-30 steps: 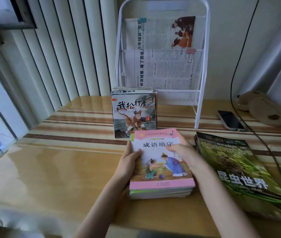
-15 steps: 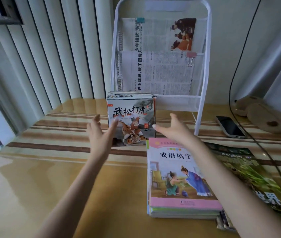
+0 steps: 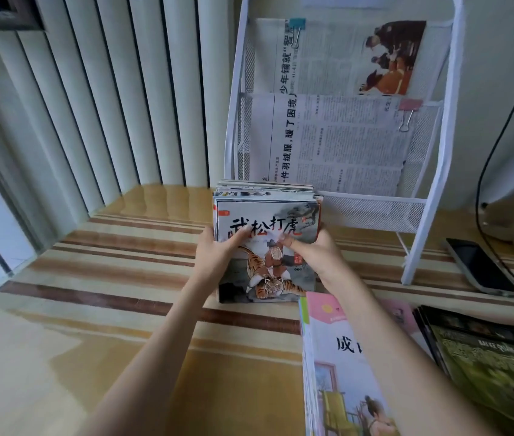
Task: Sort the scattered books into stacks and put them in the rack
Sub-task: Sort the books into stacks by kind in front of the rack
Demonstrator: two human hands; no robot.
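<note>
The tiger-cover stack (image 3: 266, 247), a pile of thin picture books, lies on the striped table (image 3: 108, 278) just in front of the white rack (image 3: 431, 196), and it is clasped from both sides. The left hand (image 3: 214, 251) is closed on its left edge with the thumb laid over the cover; the right hand (image 3: 315, 251) is closed on the right edge in the same way.

The covers look glossy and the books thin, so the pile is judged fairly heavy together, floppy singly, and likely to slide apart. It is best taken low on both side edges, squeezed inward, with fingers under the bottom book.

Nearer than the right hand, under its forearm, a pink-cover stack (image 3: 343, 366) is seen, with a green magazine (image 3: 494, 366) beyond it. Newspapers (image 3: 337, 136) fill the rack's upper pockets.
</note>
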